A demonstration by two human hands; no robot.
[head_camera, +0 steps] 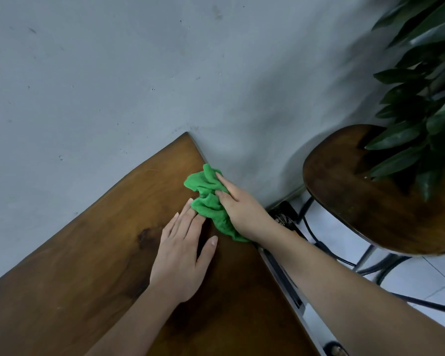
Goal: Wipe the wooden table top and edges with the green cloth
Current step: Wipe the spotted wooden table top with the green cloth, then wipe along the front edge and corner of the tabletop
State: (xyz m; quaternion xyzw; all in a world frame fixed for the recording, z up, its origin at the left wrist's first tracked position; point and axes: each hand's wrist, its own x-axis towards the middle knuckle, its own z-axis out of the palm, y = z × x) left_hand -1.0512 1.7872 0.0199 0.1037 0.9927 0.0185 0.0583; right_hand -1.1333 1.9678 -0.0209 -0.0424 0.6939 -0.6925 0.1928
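- One wooden table [88, 265] fills the lower left of the view. Its far corner meets a grey wall [113, 73].
- One green cloth [206, 199] lies bunched and crumpled on the table top. It sits at the table's right edge, a little short of the far corner, and its lower end drapes over that edge.
- Two bare hands are in view, both on the table.
- The right hand [239, 206] grips the cloth from the right side. Its fingers [222, 181] curl over the folds and press them down on the wood. The thumb is hidden, so I cannot tell how it lies.
- The left hand [183, 255] rests flat on the table top, just beside the cloth. Its four fingers [188, 219] are straight and held close together, with the thumb spread out to the right. The fingertips touch the cloth's near-left side.
- One chair with a dark wooden seat [357, 199] stands to the right, apart from the table, on thin black metal legs [385, 268].
- One leafy plant [427, 98] hangs over the seat from the upper right.
- Pale floor tiles [339, 227] show beneath the chair.
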